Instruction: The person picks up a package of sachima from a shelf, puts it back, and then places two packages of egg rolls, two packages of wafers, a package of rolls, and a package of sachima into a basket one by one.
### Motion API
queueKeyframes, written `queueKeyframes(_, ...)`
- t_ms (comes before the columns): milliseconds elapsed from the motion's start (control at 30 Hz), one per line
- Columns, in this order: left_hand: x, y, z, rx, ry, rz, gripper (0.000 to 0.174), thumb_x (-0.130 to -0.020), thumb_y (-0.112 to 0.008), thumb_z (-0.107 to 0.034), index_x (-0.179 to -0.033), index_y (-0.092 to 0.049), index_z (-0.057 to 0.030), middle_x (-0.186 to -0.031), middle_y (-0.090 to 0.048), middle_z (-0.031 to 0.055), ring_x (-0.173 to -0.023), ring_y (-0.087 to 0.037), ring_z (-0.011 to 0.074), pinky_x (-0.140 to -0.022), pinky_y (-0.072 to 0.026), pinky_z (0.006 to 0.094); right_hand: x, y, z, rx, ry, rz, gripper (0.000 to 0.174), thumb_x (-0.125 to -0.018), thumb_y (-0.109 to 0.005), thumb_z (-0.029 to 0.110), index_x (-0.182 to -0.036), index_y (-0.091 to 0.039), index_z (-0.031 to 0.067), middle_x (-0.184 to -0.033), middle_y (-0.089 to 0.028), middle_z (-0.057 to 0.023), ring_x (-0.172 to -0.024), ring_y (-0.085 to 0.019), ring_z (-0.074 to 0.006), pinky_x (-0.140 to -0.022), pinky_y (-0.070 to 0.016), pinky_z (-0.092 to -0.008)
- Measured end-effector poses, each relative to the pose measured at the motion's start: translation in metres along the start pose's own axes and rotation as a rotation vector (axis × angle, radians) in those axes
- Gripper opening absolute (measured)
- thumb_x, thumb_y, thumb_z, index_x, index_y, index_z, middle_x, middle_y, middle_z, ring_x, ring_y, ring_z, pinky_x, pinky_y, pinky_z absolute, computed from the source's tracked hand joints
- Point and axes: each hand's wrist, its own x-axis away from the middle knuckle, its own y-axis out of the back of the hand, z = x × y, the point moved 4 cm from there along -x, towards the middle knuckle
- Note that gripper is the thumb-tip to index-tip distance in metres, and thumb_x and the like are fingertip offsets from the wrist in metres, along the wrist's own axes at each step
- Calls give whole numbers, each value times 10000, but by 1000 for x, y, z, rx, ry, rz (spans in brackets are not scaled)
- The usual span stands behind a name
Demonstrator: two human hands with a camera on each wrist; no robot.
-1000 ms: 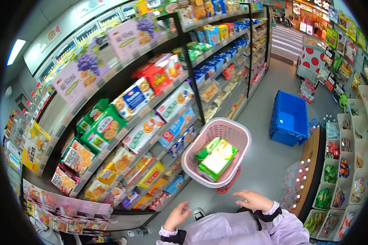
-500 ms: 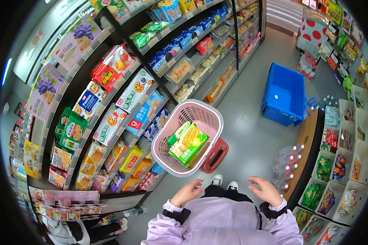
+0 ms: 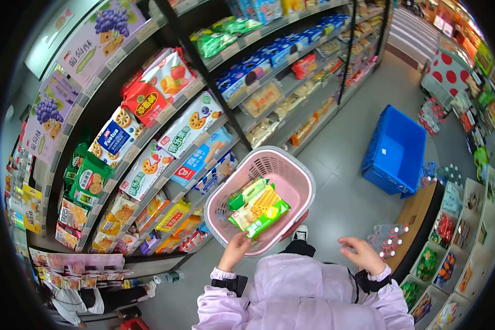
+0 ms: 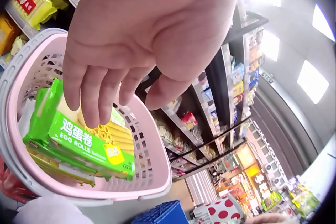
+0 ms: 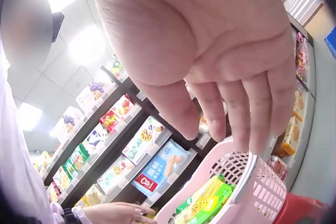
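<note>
A pink basket with a grey rim (image 3: 289, 184) stands in front of the person, holding a green pack of egg rolls (image 3: 261, 212) and a smaller green pack (image 3: 248, 193). My left hand (image 3: 235, 251) is at the basket's near left rim, fingers extended toward the egg roll pack. In the left wrist view, that hand (image 4: 144, 40) is above the basket, its fingertips overlapping the green pack (image 4: 79, 145). Off to the basket's right, my right hand (image 3: 364, 256) hangs in the air with relaxed fingers, nothing held. The right wrist view shows its palm and loosely extended fingers (image 5: 257, 111).
Snack shelves (image 3: 165, 124) run along the left, close to the basket. A blue crate (image 3: 393, 151) sits on the floor to the right. Bottled drinks (image 3: 388, 239) and white bins of packets (image 3: 445, 225) line the right side. Another person (image 3: 74, 300) is at lower left.
My left hand has moved forward to the basket's near rim. The right hand shifts only slightly. The camera view has swung, so basket and shelves sit differently in the frame.
</note>
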Motion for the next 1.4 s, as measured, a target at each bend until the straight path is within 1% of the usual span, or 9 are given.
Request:
queueKeyframes(333, -25, 25, 29, 80, 135, -284, 429, -838, -563, -150, -1178, -425, 72, -886, -604, 109, -773, -572, 130, -665, -465, 255, -150, -15, 46, 132, 209, 328, 319, -788, -564, 150, -1068, -530, 1, -992, -576, -184, -896, -570, -300, -781, -456, -351)
queueKeyframes(500, -47, 12, 56, 270, 341, -605, 446, -820, -594, -193, -1123, -447, 98, -845, -586, 108, -724, -555, 133, -601, -456, 264, -232, -55, 4, 7, 320, 398, 438, -777, -591, 184, -1139, -462, -26, -972, -572, -206, -894, -568, -319, -791, -452, -349)
queueKeyframes(600, -70, 3, 76, 378, 443, -638, 402, -825, -605, -221, -1062, -482, 79, -899, -591, 122, -774, -571, 159, -646, -469, 276, -284, -92, -23, 140, -17, 479, 512, -751, -625, 216, -1161, -442, -30, -997, -572, -210, -920, -568, -314, -806, -448, -334)
queueKeyframes(700, -89, -8, 85, 562, 329, -608, 410, -826, -615, -232, -1075, -481, 65, -948, -592, 126, -805, -578, 173, -678, -475, 287, -310, -97, 5, -11, -121, 633, 541, -734, -653, 249, -1155, -458, -29, -1012, -583, -183, -921, -576, -272, -806, -447, -315)
queueKeyframes(900, -98, -13, 76, 601, 466, -652, 412, -831, -611, -224, -1114, -464, 37, -989, -584, 127, -817, -582, 183, -694, -478, 291, -321, -176, -75, -437, -223, 928, 595, -754, -667, 289, -1195, -431, -33, -1091, -564, -135, -993, -540, -192, -859, -422, -285)
queueKeyframes(1033, -100, -16, 87, 704, 461, -647, 396, -852, -576, -223, -1120, -461, 46, -1010, -578, 125, -859, -585, 187, -730, -488, 302, -329, -156, -48, -159, -255, 934, 553, -796, -629, 288, -1203, -429, -28, -1112, -555, -132, -1015, -529, -197, -881, -406, -281)
queueKeyframes(1233, -103, -13, 79, 655, 427, -647, 401, -840, -599, -231, -1094, -459, 46, -1001, -579, 137, -843, -588, 194, -716, -488, 305, -320, -192, -97, -158, -180, 759, 606, -764, -629, 370, -1124, -452, -84, -1016, -580, -212, -914, -581, -284, -774, -461, -337)
queueKeyframes(1367, -100, -12, 82, 623, 426, -632, 403, -850, -584, -251, -1099, -465, 42, -1023, -575, 131, -880, -578, 191, -752, -474, 297, -322, -196, -102, 195, 78, 586, 623, -755, -617, 419, -1089, -476, -88, -1018, -571, -249, -938, -573, -338, -800, -451, -353)
queueKeyframes(1400, -100, -11, 84, 624, 417, -625, 410, -849, -585, -255, -1101, -462, 44, -1026, -573, 132, -881, -578, 192, -752, -474, 297, -322, -197, -104, 9, -48, 654, 621, -752, -618, 425, -1085, -486, -82, -1043, -560, -257, -956, -558, -332, -832, -435, -358)
